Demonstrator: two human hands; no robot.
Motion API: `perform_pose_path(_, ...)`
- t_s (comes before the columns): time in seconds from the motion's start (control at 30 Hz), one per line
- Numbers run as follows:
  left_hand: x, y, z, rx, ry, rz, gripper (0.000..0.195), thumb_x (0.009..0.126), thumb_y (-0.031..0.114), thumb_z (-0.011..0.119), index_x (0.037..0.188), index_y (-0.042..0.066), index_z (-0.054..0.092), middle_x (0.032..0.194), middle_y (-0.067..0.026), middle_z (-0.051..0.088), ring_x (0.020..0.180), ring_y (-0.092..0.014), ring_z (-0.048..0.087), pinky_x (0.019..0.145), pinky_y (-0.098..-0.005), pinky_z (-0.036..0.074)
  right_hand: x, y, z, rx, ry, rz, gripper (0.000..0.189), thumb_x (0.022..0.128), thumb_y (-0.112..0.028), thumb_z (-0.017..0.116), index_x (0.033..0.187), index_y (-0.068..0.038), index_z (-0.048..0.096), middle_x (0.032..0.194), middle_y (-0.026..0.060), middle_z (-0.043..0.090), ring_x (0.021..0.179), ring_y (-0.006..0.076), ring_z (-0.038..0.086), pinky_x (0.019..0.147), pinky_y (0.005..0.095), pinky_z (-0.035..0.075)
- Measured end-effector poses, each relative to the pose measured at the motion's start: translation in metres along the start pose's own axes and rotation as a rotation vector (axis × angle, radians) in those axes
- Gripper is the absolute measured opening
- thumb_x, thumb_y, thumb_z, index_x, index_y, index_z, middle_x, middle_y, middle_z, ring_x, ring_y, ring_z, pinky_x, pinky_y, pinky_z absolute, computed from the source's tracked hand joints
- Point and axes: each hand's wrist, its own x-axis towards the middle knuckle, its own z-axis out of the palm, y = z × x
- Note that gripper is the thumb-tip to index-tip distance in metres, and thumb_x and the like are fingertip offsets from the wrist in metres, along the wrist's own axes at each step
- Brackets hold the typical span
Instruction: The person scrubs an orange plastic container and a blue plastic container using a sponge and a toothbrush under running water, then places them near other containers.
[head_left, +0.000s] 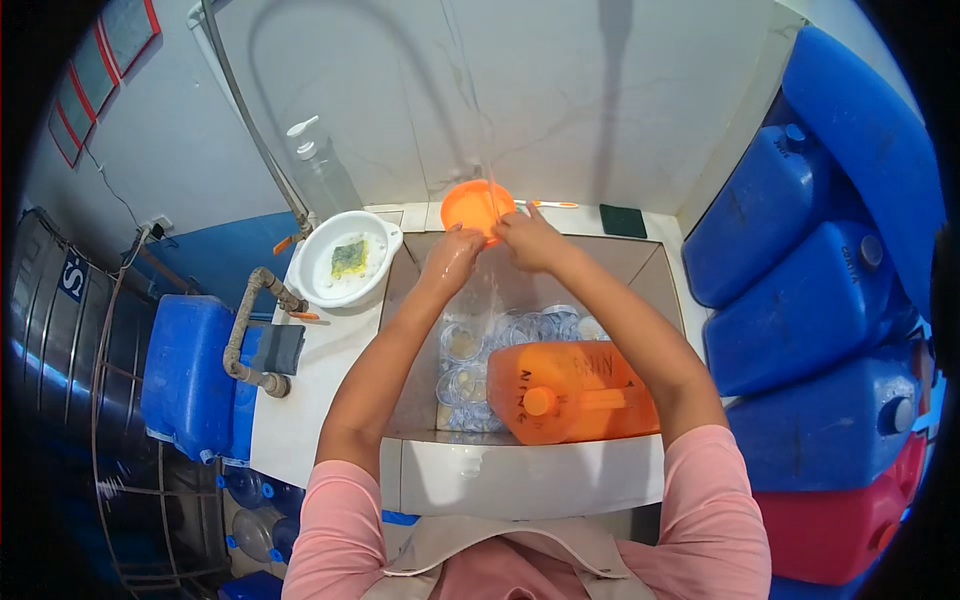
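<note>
Both hands hold a shallow round orange plastic dish or lid (469, 206) near the wall, over the back rim of the tiled sink (405, 322). My left hand (454, 259) grips its near left edge and looks wet. At the near right edge my right hand (529, 240) pinches the rim, one finger raised. A thin stream of water (490, 165) falls onto the dish. Below my forearms, several clear plastic containers (463, 382) fill the sink bottom. An orange jerrycan (559, 420) bearing handwriting lies on them at the front right.
On the left counter are a white basin (300, 281) with a yellow-green sponge (349, 259), a pump bottle (326, 180) and a bent pipe (240, 337). A toothbrush (555, 204) and dark scouring pad (622, 221) lie on the back ledge. Several blue jerrycans (795, 322) line the right side.
</note>
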Motion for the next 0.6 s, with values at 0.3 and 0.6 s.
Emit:
perform_pose_path(0.3, -0.05, 0.137, 0.017, -0.512, -0.002, -0.131, 0.018, 0.08, 0.013, 0.052, 0.09, 0.001, 0.062, 0.089, -0.0185, 0.061, 0.088, -0.035, 0.058, 0.075, -0.0425, 0.047, -0.027, 0.013, 0.02, -0.021, 0.278, -0.189, 0.015, 0.073, -0.004, 0.053, 0.085, -0.005, 0.062, 0.081, 0.0118, 0.054, 0.083, 0.0274, 0.053, 0.073, 0.0402, 0.043)
perform_pose_path(0.6, -0.091, 0.242, 0.091, -0.429, -0.276, 0.219, 0.015, 0.072, 0.009, 0.059, 0.086, 0.005, 0.061, 0.082, -0.0114, 0.065, 0.073, -0.025, 0.064, 0.056, -0.0393, 0.047, -0.007, -0.014, 0.019, 0.208, 0.41, -0.188, 0.012, 0.071, -0.002, 0.056, 0.081, -0.002, 0.063, 0.078, 0.0143, 0.05, 0.077, 0.0315, 0.05, 0.067, 0.0396, 0.041)
